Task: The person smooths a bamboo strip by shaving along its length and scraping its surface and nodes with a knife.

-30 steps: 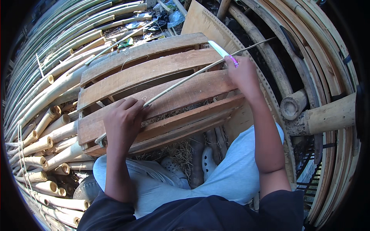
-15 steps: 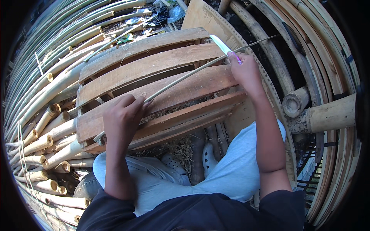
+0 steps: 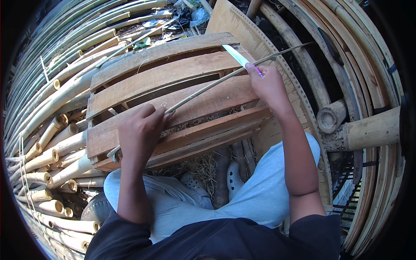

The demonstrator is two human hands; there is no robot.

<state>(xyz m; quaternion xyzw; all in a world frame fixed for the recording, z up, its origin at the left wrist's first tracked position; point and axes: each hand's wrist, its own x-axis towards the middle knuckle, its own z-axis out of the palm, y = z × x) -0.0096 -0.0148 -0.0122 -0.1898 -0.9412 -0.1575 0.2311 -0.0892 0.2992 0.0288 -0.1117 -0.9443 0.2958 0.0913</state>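
A long, thin bamboo stick (image 3: 208, 88) slants across the slatted wooden crate (image 3: 130, 93), its far end reaching up to the right. My left hand (image 3: 141, 130) is closed around its lower part, and a frayed end pokes out below that hand. In my right hand (image 3: 269, 88) is a knife (image 3: 234, 55) with a pale blade and a purple handle, mostly covered by the fingers. The blade lies against the stick near the crate's right end and points up and left.
Stacked bamboo poles (image 3: 65, 97) fill the left side. A curved wooden board (image 3: 277, 60) stands along the crate's right end. Farther right are long bamboo strips (image 3: 368, 65) and a thick bamboo post (image 3: 372, 129). Plastic litter (image 3: 199, 17) lies at the back.
My right hand and the knife have slid a short way left along the stick, toward my left hand. The left hand keeps its hold almost unmoved.
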